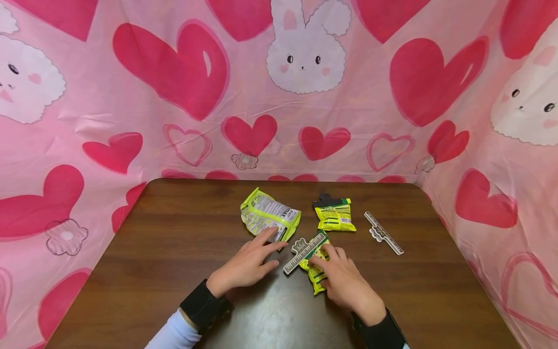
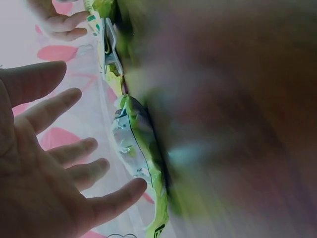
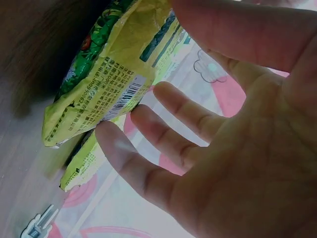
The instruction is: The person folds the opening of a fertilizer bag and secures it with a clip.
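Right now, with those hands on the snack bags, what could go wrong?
1. The right hand presses only one end of the near bag; the clip lies across it and might slide off askew.
2. The left hand touches the big bag with open fingers only, so that bag could skid away.
3. The spare clip lies near the table's right edge; a stray sleeve might knock it off.

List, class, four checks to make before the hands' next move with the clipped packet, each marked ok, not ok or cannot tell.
1. Right hand rests on the near packet: ok.
2. White clip lies across that packet's top: ok; fully shut: cannot tell.
3. Left hand is free, fingers straight, tips at the large packet: ok.
4. Spare clip lies apart on the table: ok.
5. Far packet carries a black clip: ok.
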Demonstrator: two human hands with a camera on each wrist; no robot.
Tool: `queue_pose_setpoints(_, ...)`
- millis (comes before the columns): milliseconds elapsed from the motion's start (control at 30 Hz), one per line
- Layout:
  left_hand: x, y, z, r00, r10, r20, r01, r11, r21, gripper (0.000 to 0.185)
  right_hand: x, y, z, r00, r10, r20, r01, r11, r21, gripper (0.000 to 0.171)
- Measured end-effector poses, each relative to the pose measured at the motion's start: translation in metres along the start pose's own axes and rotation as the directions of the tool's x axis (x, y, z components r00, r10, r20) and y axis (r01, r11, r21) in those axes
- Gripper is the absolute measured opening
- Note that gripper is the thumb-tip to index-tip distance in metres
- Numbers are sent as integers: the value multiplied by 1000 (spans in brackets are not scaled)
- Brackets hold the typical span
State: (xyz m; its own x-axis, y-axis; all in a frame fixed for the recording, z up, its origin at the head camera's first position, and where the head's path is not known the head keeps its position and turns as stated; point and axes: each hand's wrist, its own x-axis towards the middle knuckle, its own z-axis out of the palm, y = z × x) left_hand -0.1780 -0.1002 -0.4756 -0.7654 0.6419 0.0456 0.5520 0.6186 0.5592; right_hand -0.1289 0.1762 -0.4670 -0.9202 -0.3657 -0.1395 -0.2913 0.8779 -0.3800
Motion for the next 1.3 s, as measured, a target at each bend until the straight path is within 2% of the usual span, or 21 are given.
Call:
queue_pose_setpoints(267,14,3,4,1000,-25,-2,25,997,77,43,-1,2,-2,1000,6,25,-6,1000,8,47)
queue_pose_setpoints(567,23,1,7,993,-113,33,106,978,178,40,-5,3,-2,998,26,65,-28,999,25,61)
queue_pose_setpoints(767,24,1,6,989,-138,59,122,968,219,42,-4,5,-1,999,9,43,-10,999,30,58)
queue_pose_setpoints(1000,21,5,1,989,-129,69,111,970,218,40,-3,6,0,1000,5,6,-6,999,48,55)
queue_pose_setpoints(1300,12,1,-3,989,-117,87,94,967,239,40,-2,11,3,999,15,-43,-11,996,93,51)
